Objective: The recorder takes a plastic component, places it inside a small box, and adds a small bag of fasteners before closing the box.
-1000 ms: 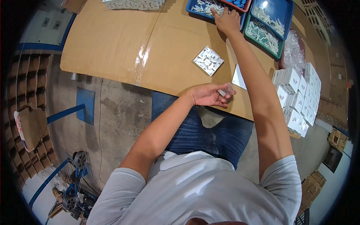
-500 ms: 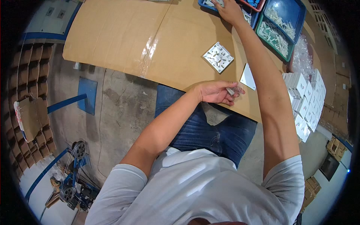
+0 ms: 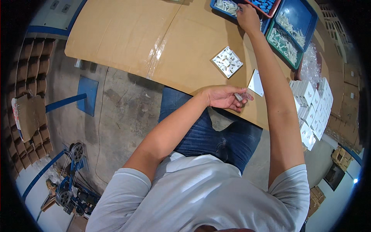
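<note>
My left hand (image 3: 223, 96) is at the near edge of the cardboard-covered table, its fingers closed on a small clear plastic bag (image 3: 248, 96) with a greyish piece showing at the fingertips. Arm stretched out, my right hand (image 3: 248, 18) is over the near right side of a blue tray (image 3: 217, 10) of small white parts. Its fingers are bent together, and whatever they pinch is too small to make out. Between my hands lies a white square base (image 3: 227, 62) with slots and small fittings. Beside my right forearm is a flat white plate (image 3: 256, 83).
A red tray (image 3: 275, 11) of blue pieces touches the blue one. To its right, another blue tray (image 3: 309, 23) and a green tray (image 3: 294, 62) hold white pieces. Clear plastic bags (image 3: 310, 63) and stacked white boxes (image 3: 313, 102) stand at the table's right side.
My right hand has drawn back slightly and to the right, from inside the blue tray to its side. My left hand keeps hold of the small bag.
</note>
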The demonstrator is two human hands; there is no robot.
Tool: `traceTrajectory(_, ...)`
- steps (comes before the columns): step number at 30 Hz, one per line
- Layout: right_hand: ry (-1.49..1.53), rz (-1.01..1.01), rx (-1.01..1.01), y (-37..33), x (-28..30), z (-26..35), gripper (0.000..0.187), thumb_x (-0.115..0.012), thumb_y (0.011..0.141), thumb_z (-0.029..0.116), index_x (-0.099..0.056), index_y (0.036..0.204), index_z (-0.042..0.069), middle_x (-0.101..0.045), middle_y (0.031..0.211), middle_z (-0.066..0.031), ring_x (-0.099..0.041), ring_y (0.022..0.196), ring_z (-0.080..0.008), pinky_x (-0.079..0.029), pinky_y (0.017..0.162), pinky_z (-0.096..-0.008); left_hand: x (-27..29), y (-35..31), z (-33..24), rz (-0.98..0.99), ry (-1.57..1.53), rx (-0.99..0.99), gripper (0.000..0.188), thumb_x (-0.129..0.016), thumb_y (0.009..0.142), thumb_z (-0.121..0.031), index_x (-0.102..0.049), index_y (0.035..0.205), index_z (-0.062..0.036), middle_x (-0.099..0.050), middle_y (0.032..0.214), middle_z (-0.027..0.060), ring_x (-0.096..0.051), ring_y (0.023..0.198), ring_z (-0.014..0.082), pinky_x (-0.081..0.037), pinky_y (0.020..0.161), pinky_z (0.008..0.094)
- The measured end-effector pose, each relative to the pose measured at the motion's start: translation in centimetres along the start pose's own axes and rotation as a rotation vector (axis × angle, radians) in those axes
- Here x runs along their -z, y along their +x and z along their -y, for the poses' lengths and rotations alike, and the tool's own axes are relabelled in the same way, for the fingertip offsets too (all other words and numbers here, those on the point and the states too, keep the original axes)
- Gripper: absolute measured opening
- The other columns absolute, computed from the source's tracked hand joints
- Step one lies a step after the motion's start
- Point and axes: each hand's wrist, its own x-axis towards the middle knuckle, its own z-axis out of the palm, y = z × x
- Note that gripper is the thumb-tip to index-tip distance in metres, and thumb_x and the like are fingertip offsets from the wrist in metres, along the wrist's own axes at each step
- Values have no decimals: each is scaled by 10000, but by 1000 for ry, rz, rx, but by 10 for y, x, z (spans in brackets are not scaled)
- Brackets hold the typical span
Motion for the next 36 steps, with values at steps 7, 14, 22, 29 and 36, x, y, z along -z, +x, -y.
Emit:
traceTrajectory(7, -63, 176, -113, 5, 13, 18, 264, -616, 916, 228, -724, 1137, 134, -696, 1127, -133, -666, 1061, -354, -541, 889, -485, 3, -3, 2, -47, -14, 9, 477, -506, 1068, -435, -568, 1321, -35, -580, 967, -3, -602, 947, 130, -488, 980, 347)
traceTrajectory(14, 52, 212, -109, 13, 7, 7, 279, -666, 862, 228, -708, 1128, 157, -704, 1121, -130, -648, 1102, -358, -501, 931, -547, 0, -1, 0, -29, -9, 19, 482, -500, 1069, -439, -566, 1332, -40, -590, 981, -5, -602, 961, 131, -489, 976, 345)
traceTrajectory(22, 81, 386, -183, 22, 16, 21, 205, -698, 875, 266, -721, 1046, 154, -706, 1116, -126, -642, 1139, -344, -502, 902, -553, 4, -5, 4, -63, -33, 25, 477, -495, 1071, -438, -567, 1343, -54, -592, 975, -16, -610, 950, 126, -491, 957, 347)
traceTrajectory(29, 133, 275, -242, 21, 24, 14, 178, -723, 831, 224, -715, 962, 105, -729, 987, -126, -688, 998, -318, -512, 857, -511, 3, -2, 1, -47, -46, 19, 520, -486, 1074, -434, -534, 1379, -15, -610, 984, 16, -613, 978, 174, -489, 991, 369)
traceTrajectory(36, 587, 34, -352, 27, 38, 11, 243, -740, 832, 210, -691, 958, 8, -752, 915, -154, -729, 860, -272, -552, 779, -379, -2, -5, -4, -38, -96, 39, 550, -502, 1060, -462, -537, 1393, -26, -607, 1003, 15, -612, 978, 190, -488, 1005, 398)
